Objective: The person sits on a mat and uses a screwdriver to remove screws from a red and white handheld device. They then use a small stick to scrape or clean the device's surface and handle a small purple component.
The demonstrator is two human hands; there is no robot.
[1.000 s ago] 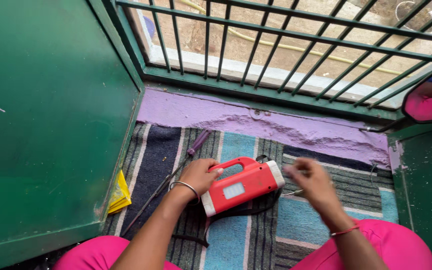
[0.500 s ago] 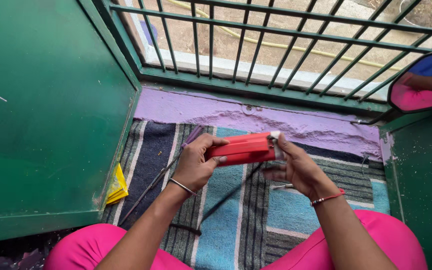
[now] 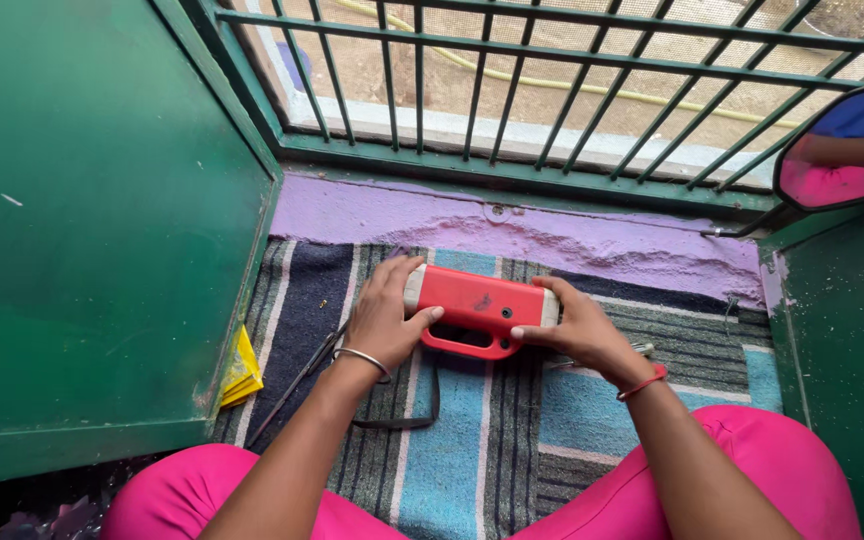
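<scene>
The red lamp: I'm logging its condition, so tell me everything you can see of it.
The red plastic hand lamp is a long boxy body with pale end caps and a built-in loop handle along its near edge. A small dark mark shows on the red face. It is held level above the striped woven mat, the left hand gripping one end and the right hand the other. A dark strap trails below it.

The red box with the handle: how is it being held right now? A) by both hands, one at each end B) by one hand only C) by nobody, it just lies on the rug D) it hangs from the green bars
A: the left hand grips one end of the red box and the right hand grips the other end, above the striped rug.
</scene>
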